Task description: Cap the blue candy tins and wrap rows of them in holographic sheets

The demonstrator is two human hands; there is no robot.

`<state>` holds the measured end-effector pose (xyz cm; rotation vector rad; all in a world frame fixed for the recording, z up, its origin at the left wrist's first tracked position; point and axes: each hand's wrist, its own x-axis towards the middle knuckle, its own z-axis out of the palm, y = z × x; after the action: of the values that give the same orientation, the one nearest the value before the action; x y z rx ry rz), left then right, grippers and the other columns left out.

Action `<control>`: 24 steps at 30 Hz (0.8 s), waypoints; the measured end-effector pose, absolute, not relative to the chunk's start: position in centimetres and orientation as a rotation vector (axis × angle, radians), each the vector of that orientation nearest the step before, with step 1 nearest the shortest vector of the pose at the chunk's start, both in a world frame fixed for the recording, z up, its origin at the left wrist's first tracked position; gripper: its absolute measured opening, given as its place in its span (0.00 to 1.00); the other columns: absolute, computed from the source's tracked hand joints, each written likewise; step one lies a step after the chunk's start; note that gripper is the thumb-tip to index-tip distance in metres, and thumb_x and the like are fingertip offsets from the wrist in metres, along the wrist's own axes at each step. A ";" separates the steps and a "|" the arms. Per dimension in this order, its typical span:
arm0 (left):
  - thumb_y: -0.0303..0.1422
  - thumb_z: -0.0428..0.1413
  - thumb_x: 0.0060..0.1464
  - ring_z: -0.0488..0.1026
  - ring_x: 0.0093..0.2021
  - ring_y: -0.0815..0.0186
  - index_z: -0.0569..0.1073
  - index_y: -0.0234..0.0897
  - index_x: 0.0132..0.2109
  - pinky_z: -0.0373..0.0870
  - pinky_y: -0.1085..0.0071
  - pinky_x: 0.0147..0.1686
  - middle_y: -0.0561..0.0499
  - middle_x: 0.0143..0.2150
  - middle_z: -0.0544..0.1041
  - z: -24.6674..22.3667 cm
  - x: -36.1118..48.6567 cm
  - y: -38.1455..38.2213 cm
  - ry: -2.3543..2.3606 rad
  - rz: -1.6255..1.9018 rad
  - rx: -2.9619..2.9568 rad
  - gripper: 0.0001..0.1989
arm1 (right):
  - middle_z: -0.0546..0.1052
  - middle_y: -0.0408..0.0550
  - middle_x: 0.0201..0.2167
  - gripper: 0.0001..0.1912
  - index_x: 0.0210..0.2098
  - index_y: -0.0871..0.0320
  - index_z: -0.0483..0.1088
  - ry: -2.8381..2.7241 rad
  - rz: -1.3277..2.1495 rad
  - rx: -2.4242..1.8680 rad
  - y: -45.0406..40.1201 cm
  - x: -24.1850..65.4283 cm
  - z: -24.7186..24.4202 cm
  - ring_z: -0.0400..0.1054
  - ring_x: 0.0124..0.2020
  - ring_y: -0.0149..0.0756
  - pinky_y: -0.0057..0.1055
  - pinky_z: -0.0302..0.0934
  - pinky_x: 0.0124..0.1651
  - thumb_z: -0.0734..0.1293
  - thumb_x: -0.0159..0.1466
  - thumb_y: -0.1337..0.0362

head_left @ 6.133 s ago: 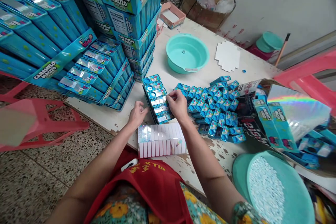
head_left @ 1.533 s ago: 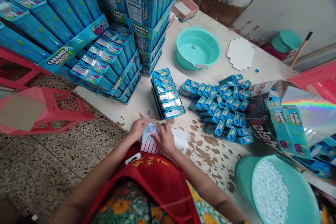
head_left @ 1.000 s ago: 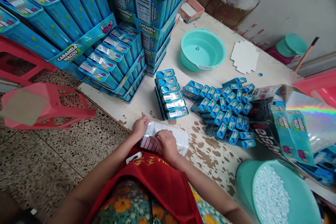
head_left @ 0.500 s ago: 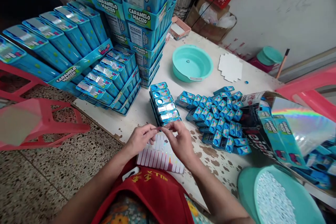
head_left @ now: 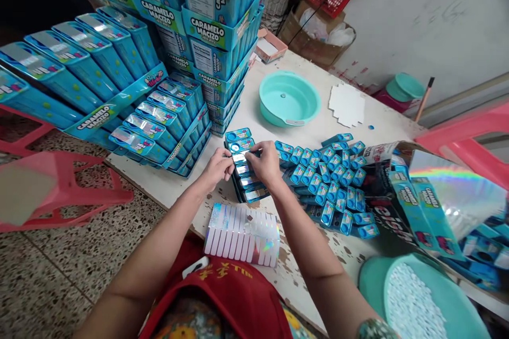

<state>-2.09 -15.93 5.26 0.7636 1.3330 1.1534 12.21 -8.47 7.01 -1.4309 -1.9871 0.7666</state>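
A short row of blue candy tins (head_left: 238, 134) with "Caramelo Macizo" lids stands on the table in front of me. My left hand (head_left: 217, 168) is at the row's left side, thumb and fingertips pinched at one end of a shiny silver sticker strip (head_left: 240, 157). My right hand (head_left: 265, 164) reaches over the row from the right, fingers pinched at the strip's other end. The strip lies across one lid, partly hidden by the fingers. Lids nearer me carry silver bands. Below the hands lies a holographic sticker sheet (head_left: 242, 238) with rows of narrow strips.
Many small blue tins (head_left: 334, 169) crowd the table to the right, beside an open carton (head_left: 392, 201). Display boxes (head_left: 207, 29) of tins are stacked at the left. A turquoise basin (head_left: 289, 98) sits behind, and a bucket of pale candies (head_left: 413, 296) stands front right.
Both hands have moved forward from above the sticker sheet to the row of tins. A silver strip now lies across a lid between them, and the sheet is uncovered.
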 end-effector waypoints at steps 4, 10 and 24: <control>0.35 0.49 0.52 0.59 0.11 0.76 0.58 0.38 0.38 0.46 0.80 0.12 0.61 0.16 0.66 4.0 -1.6 -15.5 1.311 1.060 0.686 0.08 | 0.69 0.43 0.30 0.14 0.31 0.58 0.66 -1.890 0.881 -1.504 -8.1 12.7 6.2 0.61 0.31 0.33 0.30 0.56 0.35 0.69 0.49 0.58; 0.35 0.50 0.52 0.60 0.14 0.73 0.62 0.37 0.42 0.54 0.77 0.16 0.60 0.18 0.66 0.2 -2.9 -16.8 1.721 0.937 0.912 0.11 | 0.70 0.43 0.26 0.10 0.29 0.60 0.66 -1.706 1.100 -1.437 -7.2 13.4 5.9 0.63 0.27 0.30 0.29 0.58 0.33 0.65 0.53 0.59; 0.31 0.52 0.51 0.68 0.44 0.59 0.70 0.37 0.35 0.63 0.66 0.44 0.45 0.40 0.72 -7.3 -1.3 -28.6 1.922 0.447 1.203 0.04 | 0.68 0.47 0.35 0.06 0.39 0.56 0.66 -1.887 1.085 -1.321 -27.0 18.9 -0.1 0.63 0.34 0.33 0.32 0.62 0.36 0.60 0.63 0.64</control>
<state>-1.29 -28.56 -7.28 1.2033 1.9218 0.4467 18.92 -27.04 -0.09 -1.3214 -1.8874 1.0853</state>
